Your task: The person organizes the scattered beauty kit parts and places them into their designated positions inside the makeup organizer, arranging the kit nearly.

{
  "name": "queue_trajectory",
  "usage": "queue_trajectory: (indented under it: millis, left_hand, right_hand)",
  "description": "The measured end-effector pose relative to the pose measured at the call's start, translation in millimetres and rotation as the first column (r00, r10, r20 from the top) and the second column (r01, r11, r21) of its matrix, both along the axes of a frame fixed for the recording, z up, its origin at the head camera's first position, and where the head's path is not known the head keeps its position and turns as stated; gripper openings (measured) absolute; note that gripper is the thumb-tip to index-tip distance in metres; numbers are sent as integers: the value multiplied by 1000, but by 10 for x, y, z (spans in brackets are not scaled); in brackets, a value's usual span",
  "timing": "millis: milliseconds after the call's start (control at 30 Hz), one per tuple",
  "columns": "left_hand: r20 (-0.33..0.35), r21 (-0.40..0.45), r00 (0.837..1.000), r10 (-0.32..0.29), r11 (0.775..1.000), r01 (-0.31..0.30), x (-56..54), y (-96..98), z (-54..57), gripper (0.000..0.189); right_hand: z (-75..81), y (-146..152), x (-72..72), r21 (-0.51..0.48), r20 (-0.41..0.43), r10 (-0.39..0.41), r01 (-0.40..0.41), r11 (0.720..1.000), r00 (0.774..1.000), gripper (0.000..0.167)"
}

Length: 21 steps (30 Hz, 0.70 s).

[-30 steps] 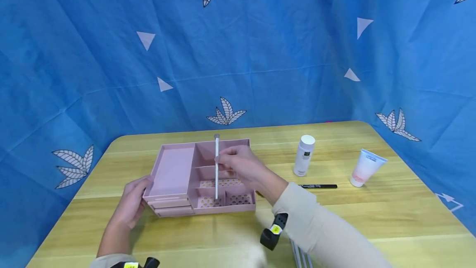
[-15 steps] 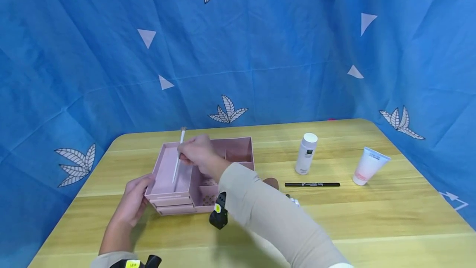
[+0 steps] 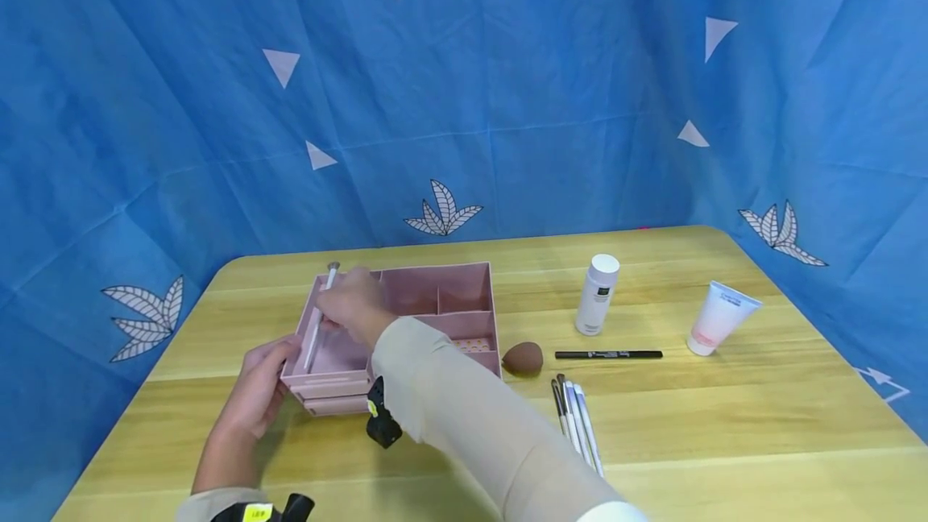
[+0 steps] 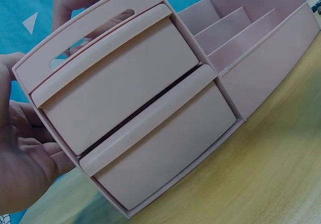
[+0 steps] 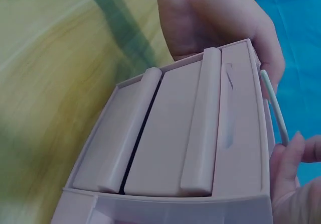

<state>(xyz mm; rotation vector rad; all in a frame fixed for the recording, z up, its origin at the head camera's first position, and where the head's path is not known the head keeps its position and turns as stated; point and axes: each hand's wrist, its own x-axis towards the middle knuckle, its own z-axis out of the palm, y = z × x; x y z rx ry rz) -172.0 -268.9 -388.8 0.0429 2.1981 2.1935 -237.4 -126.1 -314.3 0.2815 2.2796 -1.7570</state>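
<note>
A pink desk organizer (image 3: 464, 280) stands on the table, with two drawers (image 4: 120, 78) at its left end and open compartments on its right. My left hand (image 3: 257, 385) grips its left front corner, thumb near the top rim. Over the flat top tray, my right hand (image 3: 354, 304) pinches a white-handled makeup brush (image 3: 315, 339). The brush lies along the tray's left side, bristles towards the back. In the right wrist view, the handle (image 5: 275, 108) shows beside the organizer's upper edge, close to my right fingertips (image 5: 293, 151). My right forearm hides some front compartments.
Right of the organizer lie a brown egg-shaped makeup sponge (image 3: 524, 358), a black pen (image 3: 609, 354) and several makeup brushes (image 3: 577, 425). A white bottle (image 3: 598, 296) and a white-pink tube (image 3: 721, 319) stand farther right. A blue patterned curtain (image 3: 551, 103) hangs behind the table.
My right hand has carried the brush left, from above the compartments to the left side of the top tray, and lowered it. My left hand keeps its grip on the organizer.
</note>
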Motion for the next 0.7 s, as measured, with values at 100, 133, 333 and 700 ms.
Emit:
queue_trajectory:
  millis: [100, 133, 333, 700]
  left_hand:
    - [8, -17, 1000, 7, 1000, -7, -2, -6, 1, 29]
    - [9, -16, 1000, 7, 1000, -7, -3, -8, 1, 29]
    - [-11, 29, 1000, -8, 1000, 9, -10, 1, 6, 29]
    - [-40, 96, 999, -33, 995, 36, -6, 8, -5, 33]
  right_hand:
    - [-8, -22, 1, 44, -9, -2, 2, 999, 1000, 11]
    - [-10, -30, 3, 56, -20, -4, 5, 998, 1000, 12]
    - [-33, -88, 35, 76, -54, 8, -3, 997, 999, 11]
    - [-52, -125, 87, 255, -102, 81, -53, 965, 991, 15]
